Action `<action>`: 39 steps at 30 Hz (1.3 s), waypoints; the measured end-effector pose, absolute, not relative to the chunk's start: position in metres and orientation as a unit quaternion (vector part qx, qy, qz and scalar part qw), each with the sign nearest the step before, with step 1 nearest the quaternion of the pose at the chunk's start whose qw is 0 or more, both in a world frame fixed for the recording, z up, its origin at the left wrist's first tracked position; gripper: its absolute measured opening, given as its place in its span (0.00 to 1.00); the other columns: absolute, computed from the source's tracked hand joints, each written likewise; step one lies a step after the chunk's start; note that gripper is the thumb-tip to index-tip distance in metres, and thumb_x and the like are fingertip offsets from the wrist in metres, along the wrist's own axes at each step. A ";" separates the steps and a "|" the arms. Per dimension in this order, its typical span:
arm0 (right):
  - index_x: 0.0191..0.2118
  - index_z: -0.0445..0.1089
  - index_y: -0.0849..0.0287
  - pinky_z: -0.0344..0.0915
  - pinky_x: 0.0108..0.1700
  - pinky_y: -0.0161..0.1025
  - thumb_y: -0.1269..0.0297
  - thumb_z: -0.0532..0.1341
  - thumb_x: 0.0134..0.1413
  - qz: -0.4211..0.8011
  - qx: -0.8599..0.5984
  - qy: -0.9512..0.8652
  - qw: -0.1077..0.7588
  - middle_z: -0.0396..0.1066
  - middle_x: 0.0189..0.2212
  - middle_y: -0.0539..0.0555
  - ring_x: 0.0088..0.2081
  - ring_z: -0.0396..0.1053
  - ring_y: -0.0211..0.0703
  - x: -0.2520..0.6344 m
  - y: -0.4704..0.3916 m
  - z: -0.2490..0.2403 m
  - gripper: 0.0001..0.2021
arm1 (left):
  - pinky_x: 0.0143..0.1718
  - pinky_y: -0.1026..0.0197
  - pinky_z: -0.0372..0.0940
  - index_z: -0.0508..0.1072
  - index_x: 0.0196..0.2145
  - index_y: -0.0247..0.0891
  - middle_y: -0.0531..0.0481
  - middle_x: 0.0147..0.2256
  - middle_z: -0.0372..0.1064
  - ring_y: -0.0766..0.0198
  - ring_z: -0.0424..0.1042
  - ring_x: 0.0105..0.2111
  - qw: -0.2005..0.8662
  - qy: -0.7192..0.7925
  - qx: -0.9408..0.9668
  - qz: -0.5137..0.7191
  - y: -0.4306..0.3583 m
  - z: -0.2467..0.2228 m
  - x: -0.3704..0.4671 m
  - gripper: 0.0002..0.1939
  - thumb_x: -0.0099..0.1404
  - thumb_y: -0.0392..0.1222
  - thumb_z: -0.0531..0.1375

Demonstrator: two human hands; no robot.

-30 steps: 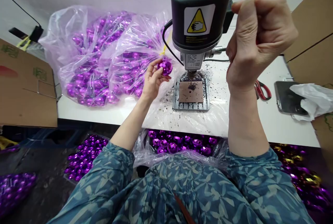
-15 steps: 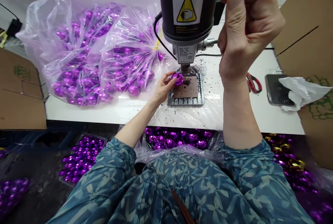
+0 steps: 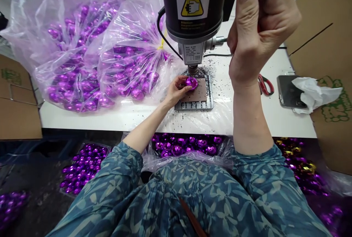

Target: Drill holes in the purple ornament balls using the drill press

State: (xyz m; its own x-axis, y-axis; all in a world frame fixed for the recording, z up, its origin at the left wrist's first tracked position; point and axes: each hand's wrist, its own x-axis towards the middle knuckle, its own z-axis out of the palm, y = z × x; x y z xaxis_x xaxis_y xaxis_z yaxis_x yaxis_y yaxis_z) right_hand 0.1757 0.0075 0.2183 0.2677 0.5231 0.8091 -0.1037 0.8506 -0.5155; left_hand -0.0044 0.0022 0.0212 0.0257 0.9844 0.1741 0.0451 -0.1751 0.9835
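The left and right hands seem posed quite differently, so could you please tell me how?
The left hand reaches low at the brown board, while the right hand is raised beside the drill press.
The left hand pinches a purple ball between thumb and fingers; the right hand is curled around a lever, mostly hidden.
Both are bare, with blue patterned sleeves ending on the forearms.
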 end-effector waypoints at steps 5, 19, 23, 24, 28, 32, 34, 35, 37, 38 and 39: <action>0.39 0.76 0.67 0.72 0.40 0.21 0.44 0.62 0.59 0.178 -0.191 -0.557 0.788 0.77 0.33 0.48 0.35 0.77 0.22 0.172 0.008 0.217 0.24 | 0.59 0.48 0.71 0.76 0.54 0.42 0.41 0.55 0.80 0.49 0.79 0.55 0.394 0.468 0.619 0.492 -0.001 0.017 -0.004 0.32 0.57 0.56 0.78; 0.39 0.77 0.57 0.60 0.31 0.27 0.36 0.57 0.63 0.105 -0.278 -0.583 0.756 0.74 0.36 0.47 0.30 0.65 0.21 0.177 0.000 0.201 0.27 | 0.64 0.44 0.71 0.71 0.56 0.42 0.39 0.56 0.78 0.47 0.78 0.58 0.391 0.436 0.643 0.493 -0.011 0.016 0.004 0.38 0.59 0.67 0.74; 0.40 0.77 0.58 0.61 0.34 0.24 0.44 0.59 0.67 0.068 -0.191 -0.566 0.799 0.74 0.34 0.44 0.28 0.62 0.16 0.176 0.007 0.191 0.21 | 0.63 0.44 0.71 0.71 0.56 0.43 0.39 0.56 0.78 0.48 0.78 0.57 0.397 0.434 0.638 0.497 -0.012 0.015 0.005 0.37 0.59 0.68 0.74; 0.40 0.77 0.57 0.60 0.35 0.24 0.49 0.60 0.68 0.064 -0.169 -0.563 0.806 0.74 0.34 0.43 0.28 0.62 0.15 0.176 0.009 0.188 0.17 | 0.64 0.44 0.71 0.71 0.56 0.43 0.39 0.56 0.78 0.48 0.78 0.58 0.398 0.436 0.636 0.497 -0.012 0.015 0.005 0.37 0.59 0.68 0.74; 0.42 0.76 0.57 0.51 0.27 0.24 0.53 0.60 0.69 0.061 -0.144 -0.555 0.817 0.74 0.32 0.42 0.22 0.57 0.13 0.173 0.009 0.178 0.13 | 0.64 0.43 0.70 0.70 0.56 0.43 0.38 0.57 0.77 0.47 0.78 0.58 0.397 0.432 0.637 0.500 -0.012 0.015 0.006 0.38 0.59 0.69 0.74; 0.41 0.74 0.56 0.47 0.25 0.26 0.46 0.58 0.69 0.098 -0.190 -0.552 0.806 0.65 0.24 0.42 0.19 0.52 0.16 0.173 0.006 0.166 0.18 | 0.64 0.43 0.70 0.71 0.55 0.43 0.38 0.57 0.78 0.46 0.78 0.59 0.395 0.427 0.637 0.505 -0.011 0.014 0.006 0.38 0.59 0.69 0.74; 0.40 0.73 0.56 0.45 0.25 0.26 0.45 0.58 0.68 0.105 -0.195 -0.550 0.806 0.59 0.21 0.42 0.18 0.50 0.17 0.175 0.008 0.158 0.18 | 0.64 0.43 0.70 0.71 0.55 0.43 0.39 0.56 0.78 0.46 0.78 0.58 0.394 0.429 0.636 0.507 -0.010 0.012 0.006 0.38 0.58 0.69 0.74; 0.41 0.73 0.55 0.45 0.24 0.27 0.45 0.58 0.68 0.100 -0.194 -0.550 0.806 0.57 0.20 0.42 0.18 0.49 0.17 0.176 0.009 0.154 0.18 | 0.64 0.44 0.70 0.71 0.55 0.43 0.39 0.56 0.78 0.46 0.78 0.58 0.392 0.429 0.636 0.507 -0.010 0.012 0.006 0.38 0.58 0.69 0.74; 0.42 0.73 0.55 0.47 0.24 0.28 0.45 0.57 0.69 0.079 -0.193 -0.549 0.809 0.58 0.19 0.42 0.17 0.48 0.19 0.178 0.014 0.144 0.18 | 0.64 0.44 0.69 0.71 0.55 0.43 0.39 0.56 0.78 0.46 0.78 0.59 0.389 0.429 0.638 0.508 -0.010 0.012 0.006 0.38 0.58 0.69 0.74; 0.42 0.74 0.54 0.48 0.23 0.28 0.46 0.56 0.69 0.066 -0.189 -0.553 0.809 0.60 0.20 0.42 0.17 0.48 0.20 0.178 0.016 0.138 0.18 | 0.64 0.44 0.69 0.71 0.55 0.43 0.39 0.56 0.78 0.46 0.78 0.59 0.389 0.428 0.639 0.508 -0.010 0.012 0.006 0.38 0.59 0.69 0.74; 0.42 0.74 0.53 0.49 0.22 0.30 0.46 0.57 0.69 0.056 -0.185 -0.557 0.807 0.63 0.21 0.43 0.17 0.48 0.21 0.179 0.017 0.133 0.17 | 0.64 0.43 0.70 0.71 0.55 0.43 0.39 0.56 0.78 0.46 0.78 0.59 0.388 0.428 0.639 0.508 -0.011 0.012 0.006 0.38 0.59 0.69 0.73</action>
State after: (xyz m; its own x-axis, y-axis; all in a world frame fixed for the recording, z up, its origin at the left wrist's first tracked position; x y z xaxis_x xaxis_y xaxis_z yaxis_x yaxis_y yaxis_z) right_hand 0.1788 0.0174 0.1334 0.3728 0.2977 0.8789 0.1157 0.9248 -0.3623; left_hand 0.0059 -0.0108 0.0123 0.1182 0.9413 0.3163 0.1530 -0.3320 0.9308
